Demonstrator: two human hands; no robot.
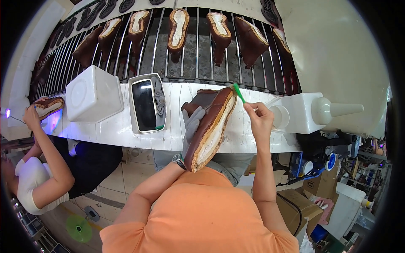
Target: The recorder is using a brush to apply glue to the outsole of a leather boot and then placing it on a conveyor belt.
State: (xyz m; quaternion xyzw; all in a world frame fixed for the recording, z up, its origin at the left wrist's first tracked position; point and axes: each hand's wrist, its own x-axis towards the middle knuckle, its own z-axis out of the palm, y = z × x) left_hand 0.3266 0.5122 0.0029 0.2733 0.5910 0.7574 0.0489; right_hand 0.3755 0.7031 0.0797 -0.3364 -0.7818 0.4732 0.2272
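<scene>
My left hand (193, 125), in a grey glove, is wrapped round a brown leather boot upper (206, 126) that has no outsole. Its pale underside faces up and to the right, with a white middle and a tan rim. In my bare right hand (260, 119) is a small green-handled brush (238, 92), pinched between thumb and fingers. The brush tip is at the far end of the boot's underside, against or very near its rim. Right of my right hand lies a white plastic bottle (303, 113) with a long nozzle, on its side.
A white container (93, 95) and an open box (134, 126) with a dark tray and grey cloth stand left on the white bench (177, 93). Beyond runs a roller rack (158, 42) with several boots, soles up. At far left a co-worker's hand (32, 117) holds another boot.
</scene>
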